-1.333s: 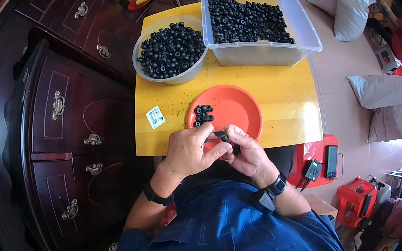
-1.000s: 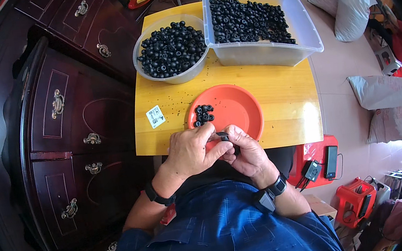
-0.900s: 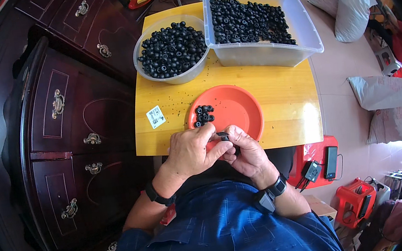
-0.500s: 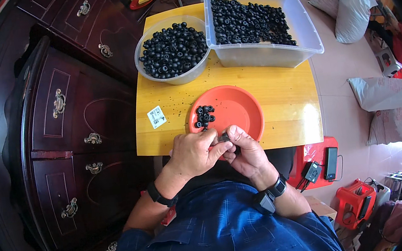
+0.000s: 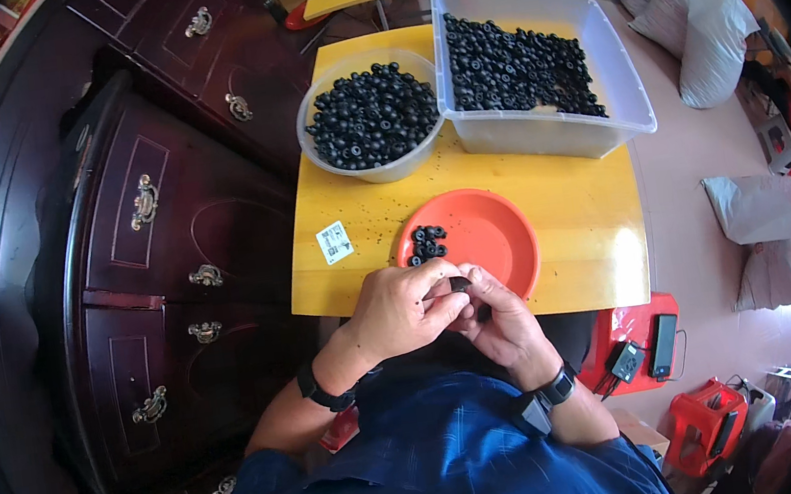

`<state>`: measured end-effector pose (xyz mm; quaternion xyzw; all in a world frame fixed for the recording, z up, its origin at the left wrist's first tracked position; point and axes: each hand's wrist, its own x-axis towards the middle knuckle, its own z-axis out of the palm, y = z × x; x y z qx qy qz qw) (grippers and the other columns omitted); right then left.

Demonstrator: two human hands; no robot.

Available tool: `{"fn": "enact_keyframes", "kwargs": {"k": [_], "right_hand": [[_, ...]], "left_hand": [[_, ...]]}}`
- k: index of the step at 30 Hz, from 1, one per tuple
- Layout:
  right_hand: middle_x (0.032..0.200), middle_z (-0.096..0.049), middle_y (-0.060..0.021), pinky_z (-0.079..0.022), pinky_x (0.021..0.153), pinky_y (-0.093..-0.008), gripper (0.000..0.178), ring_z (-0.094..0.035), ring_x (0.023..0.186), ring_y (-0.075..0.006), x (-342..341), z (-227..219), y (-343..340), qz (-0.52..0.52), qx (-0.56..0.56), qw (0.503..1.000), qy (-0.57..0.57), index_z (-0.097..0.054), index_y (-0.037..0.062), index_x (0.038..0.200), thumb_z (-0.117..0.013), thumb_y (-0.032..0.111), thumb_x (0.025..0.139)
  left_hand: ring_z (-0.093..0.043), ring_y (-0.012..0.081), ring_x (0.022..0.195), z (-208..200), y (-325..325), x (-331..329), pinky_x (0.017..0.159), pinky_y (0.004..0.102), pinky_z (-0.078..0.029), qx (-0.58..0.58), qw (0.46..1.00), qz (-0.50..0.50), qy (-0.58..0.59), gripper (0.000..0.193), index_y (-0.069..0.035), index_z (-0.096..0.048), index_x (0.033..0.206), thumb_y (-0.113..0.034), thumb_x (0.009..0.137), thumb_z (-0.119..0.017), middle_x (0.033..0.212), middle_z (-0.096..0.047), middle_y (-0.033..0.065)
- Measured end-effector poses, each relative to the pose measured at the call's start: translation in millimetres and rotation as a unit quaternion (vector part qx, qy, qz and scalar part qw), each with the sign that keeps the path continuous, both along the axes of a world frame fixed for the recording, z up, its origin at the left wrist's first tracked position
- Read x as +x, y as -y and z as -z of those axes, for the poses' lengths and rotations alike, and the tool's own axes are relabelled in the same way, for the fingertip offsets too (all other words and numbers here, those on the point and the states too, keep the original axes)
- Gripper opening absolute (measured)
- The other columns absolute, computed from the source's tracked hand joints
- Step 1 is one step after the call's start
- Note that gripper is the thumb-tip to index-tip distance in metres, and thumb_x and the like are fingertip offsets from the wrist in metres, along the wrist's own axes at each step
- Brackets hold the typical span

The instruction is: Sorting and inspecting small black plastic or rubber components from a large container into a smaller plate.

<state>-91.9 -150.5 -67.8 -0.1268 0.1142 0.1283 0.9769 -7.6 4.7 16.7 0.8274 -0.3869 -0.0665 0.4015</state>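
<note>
My left hand [image 5: 394, 311] and my right hand [image 5: 504, 327] meet over the near edge of a shallow red-orange dish [image 5: 498, 234]. Between their pinched fingertips is a small black cap-like part [image 5: 459, 285]; the fingers partly cover it. Another dark bit shows among the curled fingers of my right hand, too hidden to make out. Several small black ring-shaped parts [image 5: 426, 241] lie at the dish's left side. Beyond the dish stand a round clear tub [image 5: 313, 153] heaped with black rounded parts [image 5: 374, 111] and a rectangular clear bin [image 5: 539, 131] holding more black parts [image 5: 516, 64].
The yellow table [image 5: 590, 223] carries a white printed label [image 5: 335, 242] and scattered dark crumbs. A dark wooden cabinet [image 5: 158, 246] stands close at left. On the right are a red stool [image 5: 614, 334] with black devices, white sacks [image 5: 712, 50] and another red stool [image 5: 700, 432].
The whole view has shifted, so table and containers appear lower and further right. Both hands stay together at the dish's near edge, with fingers slightly moved around the black part.
</note>
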Motion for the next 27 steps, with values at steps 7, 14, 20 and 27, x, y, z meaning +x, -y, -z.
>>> {"fn": "enact_keyframes", "kwargs": {"k": [7, 14, 20, 27], "right_hand": [[0.114, -0.070, -0.0106, -0.059, 0.078, -0.0299, 0.025, -0.069, 0.091, -0.0194, -2.6, -4.4, 12.4, 0.003, 0.056, 0.996, -0.074, -0.063, 0.0073, 0.117, -0.056, 0.027, 0.103], [0.123, -0.066, -0.0134, -0.053, 0.096, -0.0379, 0.034, -0.065, 0.109, -0.0240, 4.7, -18.8, 14.6, 0.029, 0.027, 0.997, -0.060, -0.060, 0.0071, 0.121, -0.049, 0.035, 0.106], [0.130, -0.063, -0.0168, -0.050, 0.104, -0.0448, 0.041, -0.059, 0.122, -0.0304, 7.3, -12.0, 10.1, 0.019, 0.028, 0.999, -0.005, -0.056, 0.0047, 0.127, -0.042, 0.038, 0.108], [0.130, -0.062, -0.0191, -0.049, 0.105, -0.0475, 0.043, -0.058, 0.123, -0.0338, 6.5, -24.6, 6.5, 0.028, 0.023, 0.999, -0.016, -0.053, 0.0038, 0.131, -0.041, 0.038, 0.108]], "left_hand": [[-0.046, 0.0074, 0.053, -26.0, -22.5, 81.7, 0.051, 0.0285, -0.043, -0.040, 0.970, -0.206, 0.125, 0.022, -0.001, -0.067, 0.104, -0.017, 0.089, -0.073, 0.058, -0.049, 0.0032], [-0.050, 0.0077, 0.056, -11.6, -20.5, 62.4, 0.055, 0.0274, -0.045, 0.004, 0.990, -0.137, 0.016, 0.029, -0.001, -0.067, 0.111, -0.017, 0.088, -0.076, 0.062, -0.054, 0.0029], [-0.066, 0.0224, 0.059, 12.8, 12.9, -14.4, 0.056, 0.0355, -0.051, 0.064, 0.996, 0.028, -0.051, 0.034, -0.009, -0.066, 0.114, -0.020, 0.083, -0.077, 0.067, -0.065, 0.0045], [-0.069, 0.0271, 0.065, 20.6, 20.2, -26.3, 0.057, 0.0404, -0.053, 0.073, 0.997, -0.004, -0.013, 0.027, -0.011, -0.067, 0.108, -0.023, 0.085, -0.074, 0.071, -0.068, 0.0069]]}}
